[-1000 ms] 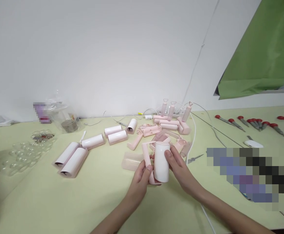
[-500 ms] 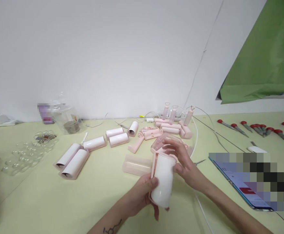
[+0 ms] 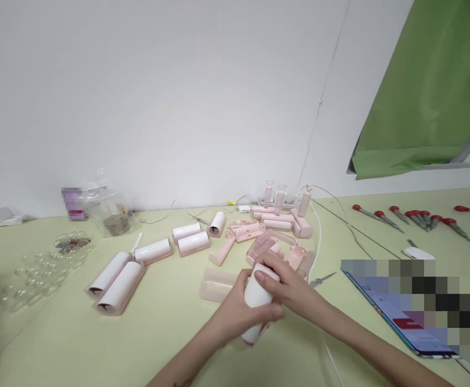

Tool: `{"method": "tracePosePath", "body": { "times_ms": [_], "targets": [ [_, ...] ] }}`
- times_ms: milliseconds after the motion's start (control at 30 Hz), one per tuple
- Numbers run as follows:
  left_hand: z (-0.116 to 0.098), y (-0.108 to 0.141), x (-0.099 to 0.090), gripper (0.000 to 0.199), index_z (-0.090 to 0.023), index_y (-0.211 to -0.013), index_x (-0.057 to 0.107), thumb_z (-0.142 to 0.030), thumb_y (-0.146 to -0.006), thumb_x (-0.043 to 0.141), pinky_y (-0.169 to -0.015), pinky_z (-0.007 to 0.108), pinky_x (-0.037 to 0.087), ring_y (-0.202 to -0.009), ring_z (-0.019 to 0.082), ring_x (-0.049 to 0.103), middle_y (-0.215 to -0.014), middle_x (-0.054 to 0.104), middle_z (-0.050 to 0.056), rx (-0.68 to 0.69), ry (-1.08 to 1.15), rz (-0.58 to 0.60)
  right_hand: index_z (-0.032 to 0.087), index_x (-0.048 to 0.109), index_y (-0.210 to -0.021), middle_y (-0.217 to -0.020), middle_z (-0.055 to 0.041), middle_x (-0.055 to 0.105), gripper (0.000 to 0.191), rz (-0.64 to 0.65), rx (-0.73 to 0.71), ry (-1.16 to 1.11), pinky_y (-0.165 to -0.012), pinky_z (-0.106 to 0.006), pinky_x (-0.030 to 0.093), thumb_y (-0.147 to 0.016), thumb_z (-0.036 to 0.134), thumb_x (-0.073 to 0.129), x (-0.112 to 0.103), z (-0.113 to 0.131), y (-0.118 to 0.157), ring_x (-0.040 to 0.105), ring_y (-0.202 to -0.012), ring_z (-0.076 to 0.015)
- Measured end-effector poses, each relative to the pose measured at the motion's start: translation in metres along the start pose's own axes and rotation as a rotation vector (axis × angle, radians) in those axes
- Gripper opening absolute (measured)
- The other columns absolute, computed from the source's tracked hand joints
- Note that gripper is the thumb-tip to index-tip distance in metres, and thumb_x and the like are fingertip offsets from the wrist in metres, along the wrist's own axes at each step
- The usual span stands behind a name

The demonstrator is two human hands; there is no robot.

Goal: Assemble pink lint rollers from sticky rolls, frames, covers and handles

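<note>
White roll (image 3: 258,292): smooth, cylindrical, tilted, pinkish edge at btm. Held over tabletop (image 3: 98,355). L hand (image 3: 235,313) grip wrapped rnd mid; R hand (image 3: 286,280) grip clamped on upr end.

The left hand (image 3: 238,309) and right hand (image 3: 281,277) are bare, as are the slim left forearm (image 3: 196,344) and right forearm (image 3: 347,325). On the left one, at the near edge of view, 1 small dark marking (image 3: 183,383) shows, partly cut off.
</note>
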State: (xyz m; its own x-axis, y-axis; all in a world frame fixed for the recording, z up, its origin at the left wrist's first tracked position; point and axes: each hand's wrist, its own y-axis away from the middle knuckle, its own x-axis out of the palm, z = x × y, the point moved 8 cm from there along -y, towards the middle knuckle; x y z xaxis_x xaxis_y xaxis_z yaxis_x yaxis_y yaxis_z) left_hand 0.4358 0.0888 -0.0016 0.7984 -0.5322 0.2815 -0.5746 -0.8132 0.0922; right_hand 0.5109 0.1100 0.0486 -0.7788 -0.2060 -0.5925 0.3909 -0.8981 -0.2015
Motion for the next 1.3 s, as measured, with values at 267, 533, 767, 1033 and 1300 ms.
{"method": "tracePosePath", "body": {
  "times_ms": [267,533,767,1033,1300],
  "targets": [
    [0.009,0.009,-0.014,0.034,-0.016,-0.099,0.048,-0.023,-0.068,0.062,-0.052,0.026,0.046,-0.057,0.016,0.060,-0.070,0.059,0.001,-0.085,-0.007,0.001,0.023,0.043,-0.109,-0.097,-0.0037,0.053,0.041,0.256,-0.181,0.346,-0.065,-0.026,0.040,-0.073,0.033,0.059,-0.007,0.026,0.013,0.051,-0.085,-0.0186],
    [0.015,0.013,-0.009,0.033,-0.017,-0.095,0.052,-0.014,-0.063,0.061,-0.048,0.023,0.043,-0.058,0.015,0.057,-0.070,0.059,0.000,-0.159,-0.147,0.128,0.016,0.054,-0.084,-0.073,-0.0059,0.058,0.019,0.329,-0.342,0.882,-0.048,-0.026,0.022,-0.072,0.029,0.049,0.004,0.046,0.023,0.050,-0.059,-0.0181],
    [0.005,0.024,0.002,0.046,-0.021,-0.095,0.054,-0.015,-0.052,0.069,-0.053,0.022,0.041,-0.068,0.015,0.054,-0.079,0.059,-0.002,-0.159,-0.458,0.230,0.017,0.052,-0.082,-0.074,-0.0044,0.059,0.020,0.535,-0.314,0.839,-0.048,-0.026,0.021,-0.066,0.029,0.052,0.014,0.043,0.037,0.051,-0.057,-0.0178],
    [-0.012,0.031,0.000,0.051,-0.026,-0.103,0.049,-0.010,-0.056,0.061,-0.059,0.024,0.042,-0.079,0.019,0.054,-0.092,0.058,-0.002,-0.030,-0.703,0.245,0.019,0.045,-0.078,-0.072,-0.0013,0.056,0.019,0.549,-0.405,0.743,-0.046,-0.024,0.020,-0.060,0.017,0.048,0.019,0.048,0.037,0.043,-0.052,-0.0139],
    [-0.016,0.032,-0.001,0.049,-0.026,-0.105,0.050,-0.015,-0.059,0.063,-0.059,0.026,0.043,-0.076,0.019,0.055,-0.085,0.058,-0.002,-0.017,-0.698,0.335,0.019,0.044,-0.074,-0.070,0.0000,0.055,0.021,0.571,-0.394,0.633,-0.045,-0.024,0.021,-0.055,0.011,0.047,0.023,0.049,0.029,0.042,-0.052,-0.0127]
  ]
}}
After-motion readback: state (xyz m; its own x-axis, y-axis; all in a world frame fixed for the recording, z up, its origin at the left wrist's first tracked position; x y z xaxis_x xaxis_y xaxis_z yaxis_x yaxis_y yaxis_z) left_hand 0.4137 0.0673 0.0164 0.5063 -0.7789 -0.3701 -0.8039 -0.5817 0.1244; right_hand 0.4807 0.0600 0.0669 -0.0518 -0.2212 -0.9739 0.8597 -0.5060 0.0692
